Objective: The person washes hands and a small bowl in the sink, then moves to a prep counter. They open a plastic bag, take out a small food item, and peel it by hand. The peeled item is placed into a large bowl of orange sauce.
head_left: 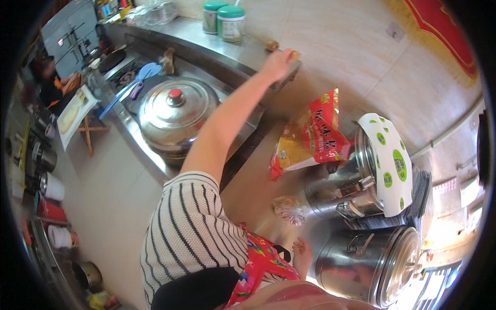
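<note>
While near the steel ledge [252, 51] and pale wall [341, 51], left fingers [287, 56] bunched, right fingers [298, 247] loosely curled, both holds unclear.

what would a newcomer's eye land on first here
Probably the big pot on the stove, left of the outstretched left arm, with its shiny lid and red knob. Next, the red and yellow bag right of that arm, near a steel drum topped by a green-spotted white sheet. Then the left hand, by the right end of the ledge.
</note>
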A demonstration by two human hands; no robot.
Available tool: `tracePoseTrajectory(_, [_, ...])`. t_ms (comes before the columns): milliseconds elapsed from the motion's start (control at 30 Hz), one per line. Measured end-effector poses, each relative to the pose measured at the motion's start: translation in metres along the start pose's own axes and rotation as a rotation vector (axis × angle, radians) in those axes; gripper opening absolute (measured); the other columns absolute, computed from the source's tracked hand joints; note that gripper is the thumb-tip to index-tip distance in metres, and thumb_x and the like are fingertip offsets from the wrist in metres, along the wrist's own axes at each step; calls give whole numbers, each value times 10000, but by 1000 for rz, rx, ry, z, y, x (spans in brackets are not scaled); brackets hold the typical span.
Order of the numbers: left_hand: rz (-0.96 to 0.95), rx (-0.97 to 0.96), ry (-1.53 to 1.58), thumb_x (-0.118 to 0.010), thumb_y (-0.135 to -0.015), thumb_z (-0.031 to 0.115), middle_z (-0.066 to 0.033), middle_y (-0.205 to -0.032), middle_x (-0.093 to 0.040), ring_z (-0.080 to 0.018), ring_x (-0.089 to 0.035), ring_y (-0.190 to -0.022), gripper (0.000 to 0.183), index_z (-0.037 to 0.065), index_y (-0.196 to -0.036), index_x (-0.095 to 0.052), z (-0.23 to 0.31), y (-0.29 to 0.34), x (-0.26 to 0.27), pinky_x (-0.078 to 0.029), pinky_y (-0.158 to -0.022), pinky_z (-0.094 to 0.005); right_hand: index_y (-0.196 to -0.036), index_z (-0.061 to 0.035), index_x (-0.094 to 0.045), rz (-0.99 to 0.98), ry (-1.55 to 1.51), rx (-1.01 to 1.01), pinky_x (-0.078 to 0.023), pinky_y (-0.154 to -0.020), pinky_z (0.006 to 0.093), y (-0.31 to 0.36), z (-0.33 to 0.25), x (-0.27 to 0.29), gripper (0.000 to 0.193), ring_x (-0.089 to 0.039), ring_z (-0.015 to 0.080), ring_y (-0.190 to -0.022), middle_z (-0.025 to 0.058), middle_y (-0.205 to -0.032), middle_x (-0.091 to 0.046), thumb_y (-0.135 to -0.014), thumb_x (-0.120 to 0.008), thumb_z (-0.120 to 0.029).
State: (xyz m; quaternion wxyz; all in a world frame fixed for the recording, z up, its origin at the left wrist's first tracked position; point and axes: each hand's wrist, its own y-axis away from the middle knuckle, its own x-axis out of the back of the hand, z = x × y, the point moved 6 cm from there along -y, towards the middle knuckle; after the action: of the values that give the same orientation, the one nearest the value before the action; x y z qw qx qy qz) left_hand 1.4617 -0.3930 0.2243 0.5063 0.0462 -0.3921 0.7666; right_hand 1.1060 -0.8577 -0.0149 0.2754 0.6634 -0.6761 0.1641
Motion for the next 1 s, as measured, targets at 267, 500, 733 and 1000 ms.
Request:
tracePoseTrajectory(267, [-1002,290,1291,-469,-970,314,2,-901,-532,-97,-499,-731,262,83,-1081,-522,123,346,-99,-433,-607,-259,-1221,-25,-574,116,-151,257,-495,-707,277,-1,-117,0,341,-602,162,-797,95,-973,-607,-886,-599,-80])
tracePoseTrajectory(500, [-1169,743,1342,-425,-1010,251,0,-1034,-571,-97,-534,-923,387,126,-1376,-432,99,468,-132,-475,-711,-259,-1050,-9,-661,-117,277,394,-505,-660,301,11,-152,-32,240,-606,203,-771,123,-949,-609,-821,-684,-78])
tracePoseTrajectory(733, [-1138,811,1319,-483,-964,280,-10,-1034,-543,-110,-533,-933,400,99,-1320,-459,107,520,-133,-507,-669,-291,-1034,17,-651,-152,263,318,-508,-700,344,48,-120,-41,238,-613,233,-744,127,-926,-617,-818,-688,-76])
tracePoseTrajectory(1000, [-1132,788,1416,-501,-949,342,-9,-877,-559,-136,-593,-757,336,60,-1128,-531,148,530,-123,-504,-609,-288,-1043,0,-656,-11,218,360,-497,-668,322,93,-112,-13,244,-607,225,-748,117,-914,-612,-803,-683,-32])
